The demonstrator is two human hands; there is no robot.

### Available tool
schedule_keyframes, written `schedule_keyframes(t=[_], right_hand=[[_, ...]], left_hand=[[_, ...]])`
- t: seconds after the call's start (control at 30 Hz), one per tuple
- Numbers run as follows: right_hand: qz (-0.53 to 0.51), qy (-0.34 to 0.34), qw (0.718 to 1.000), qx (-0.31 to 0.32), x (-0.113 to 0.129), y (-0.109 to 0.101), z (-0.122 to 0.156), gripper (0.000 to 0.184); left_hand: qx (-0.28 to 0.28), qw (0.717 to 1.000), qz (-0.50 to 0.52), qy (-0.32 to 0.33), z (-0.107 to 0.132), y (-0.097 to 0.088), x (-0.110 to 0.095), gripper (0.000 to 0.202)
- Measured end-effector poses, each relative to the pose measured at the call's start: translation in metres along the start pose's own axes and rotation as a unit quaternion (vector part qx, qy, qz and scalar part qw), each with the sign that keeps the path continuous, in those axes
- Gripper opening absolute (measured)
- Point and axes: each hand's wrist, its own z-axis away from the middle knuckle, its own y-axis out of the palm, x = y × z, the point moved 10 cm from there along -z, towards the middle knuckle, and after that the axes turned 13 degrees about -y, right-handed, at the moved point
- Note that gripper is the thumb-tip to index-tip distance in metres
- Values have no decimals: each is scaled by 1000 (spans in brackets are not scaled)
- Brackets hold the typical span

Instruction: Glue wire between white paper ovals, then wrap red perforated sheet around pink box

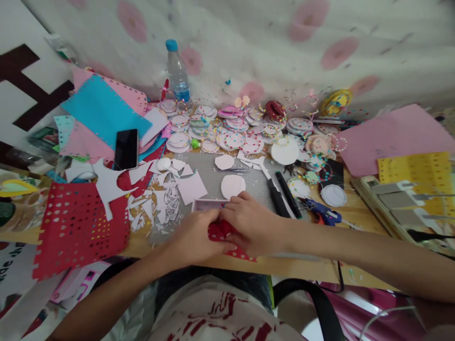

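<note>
Close to the table's front edge, my left hand [199,237] and my right hand [254,221] meet around a red sheet [245,254] with rows of small punched holes. The fingers of both hands are closed. A darker red lump shows between them, but its kind is hidden by the fingers. Just behind my hands stands a small shallow pale box [204,204], partly covered by them. Beyond it, a white cut paper disc [232,185] lies on the grey cutting mat [213,174], with a smaller white many-sided piece [224,162] farther back.
White paper scraps [159,203] and a punched red sheet [85,232] lie left, near a phone [126,149]. Stacked decorated discs [227,128] and a bottle [177,73] stand at the back. Right are a black-handled cutter [277,196], a blue glue gun [325,212] and a power strip [387,203].
</note>
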Motion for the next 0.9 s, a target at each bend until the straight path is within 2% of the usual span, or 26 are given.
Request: schedule_keyframes(t=[0.23,0.5,0.67,0.77,0.83,0.9], right_hand=[[-24,2,1000,9,2,10,-2,20],[-55,-9,998,-1,4,11,0,17],[-87,-21,995,-38,1,-4,5,16],[-144,-25,987,-68,-2,-16,11,20],[-223,-1,971,-86,-9,-17,15,23],[-328,38,939,-96,-19,-8,19,26]], left_hand=[[3,999,40,16,3,4,6,26],[15,996,86,22,1,9,6,27],[30,999,34,16,8,-5,-4,44],[49,998,8,32,16,-15,-7,52],[44,998,-3,39,19,-20,-3,38],[52,998,-12,34,19,-17,5,21]])
